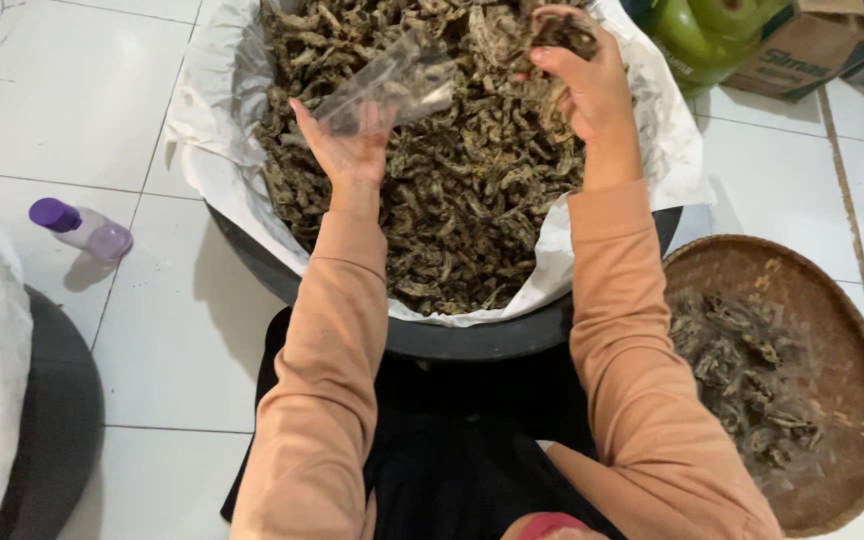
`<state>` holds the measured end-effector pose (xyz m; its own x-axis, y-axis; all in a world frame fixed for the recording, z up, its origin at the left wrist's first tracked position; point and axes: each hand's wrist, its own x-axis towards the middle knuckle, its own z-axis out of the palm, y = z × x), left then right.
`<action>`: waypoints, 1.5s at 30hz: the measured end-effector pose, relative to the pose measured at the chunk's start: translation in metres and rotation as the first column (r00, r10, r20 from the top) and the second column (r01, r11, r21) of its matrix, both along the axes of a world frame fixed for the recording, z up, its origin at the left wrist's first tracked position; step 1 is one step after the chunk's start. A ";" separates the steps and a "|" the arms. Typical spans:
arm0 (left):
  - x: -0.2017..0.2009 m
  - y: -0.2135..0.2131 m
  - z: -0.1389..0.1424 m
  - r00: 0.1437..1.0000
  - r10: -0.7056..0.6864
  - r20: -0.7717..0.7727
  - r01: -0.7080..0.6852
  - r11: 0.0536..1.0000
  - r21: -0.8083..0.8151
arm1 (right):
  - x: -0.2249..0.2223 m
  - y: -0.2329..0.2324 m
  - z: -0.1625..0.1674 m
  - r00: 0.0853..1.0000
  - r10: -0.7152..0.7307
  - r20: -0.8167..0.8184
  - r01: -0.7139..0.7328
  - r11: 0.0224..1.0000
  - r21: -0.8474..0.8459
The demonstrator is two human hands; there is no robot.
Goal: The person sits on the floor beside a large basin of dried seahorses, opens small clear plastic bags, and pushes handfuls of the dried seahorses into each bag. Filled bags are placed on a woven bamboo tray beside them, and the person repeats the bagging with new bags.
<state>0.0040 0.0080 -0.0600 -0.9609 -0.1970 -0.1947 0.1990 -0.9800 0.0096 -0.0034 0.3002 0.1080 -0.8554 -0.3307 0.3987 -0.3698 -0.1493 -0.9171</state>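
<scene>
Bare tile floor (82, 100) lies open left of the paper-lined basin (472, 335) (only a purple-capped bottle (84, 228) there), while a woven tray (832, 330) crowds its right.

The room is evenly and softly lit, bright enough, with no hard beam anywhere. The white floor tiles (72, 100) at ten o'clock reflect a mild sheen rather than glare. A small purple-capped bottle (84, 228) at nine o'clock throws a short, faint shadow toward five o'clock, so light seems to fall from above and the upper left. The clear plastic bag (392, 85) near twelve o'clock catches pale highlights and looks smeared by motion. The woven tray (852, 330) at four o'clock is a little soft. Edges bend slightly, and the bottom of the frame is dimmer.
</scene>
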 end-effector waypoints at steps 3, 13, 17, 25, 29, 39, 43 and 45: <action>0.001 0.007 0.009 0.986 -0.087 0.140 0.083 0.996 0.034 | 0.008 0.009 0.004 0.989 0.103 0.104 -0.081 0.977 -0.198; 0.013 0.022 0.017 0.959 -0.208 0.191 0.258 0.922 -0.289 | 0.008 0.019 0.000 0.972 0.234 0.019 -0.234 0.959 0.161; 0.012 0.020 0.013 0.951 -0.190 0.243 0.270 0.892 -0.362 | 0.011 0.016 -0.002 0.974 0.186 0.128 -0.188 0.982 0.002; 0.016 0.023 0.017 0.956 -0.193 0.221 0.249 0.932 -0.264 | 0.013 0.000 -0.002 0.975 0.165 0.148 -0.162 0.986 -0.033; 0.023 0.030 0.022 0.963 -0.170 0.210 0.207 0.964 -0.165 | 0.012 -0.015 -0.007 0.973 0.227 0.043 -0.230 0.963 0.138; 0.023 0.042 0.022 0.957 -0.256 0.133 0.289 0.843 -0.453 | 0.022 -0.023 -0.004 0.960 0.005 -0.279 0.127 0.883 0.452; 0.020 0.046 0.013 0.960 -0.262 0.096 0.279 0.918 -0.281 | 0.013 -0.031 -0.021 0.809 0.134 -0.572 0.166 0.882 0.442; 0.018 0.044 0.010 0.964 -0.258 0.066 0.266 0.942 -0.205 | 0.007 -0.027 -0.029 0.976 0.152 -0.159 -0.108 0.960 0.258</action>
<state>0.0223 0.0524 -0.0500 -0.9769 0.0204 -0.2129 -0.0690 -0.9723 0.2234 0.0040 0.2731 0.0788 -0.7224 -0.5411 0.4305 -0.5202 0.0151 -0.8539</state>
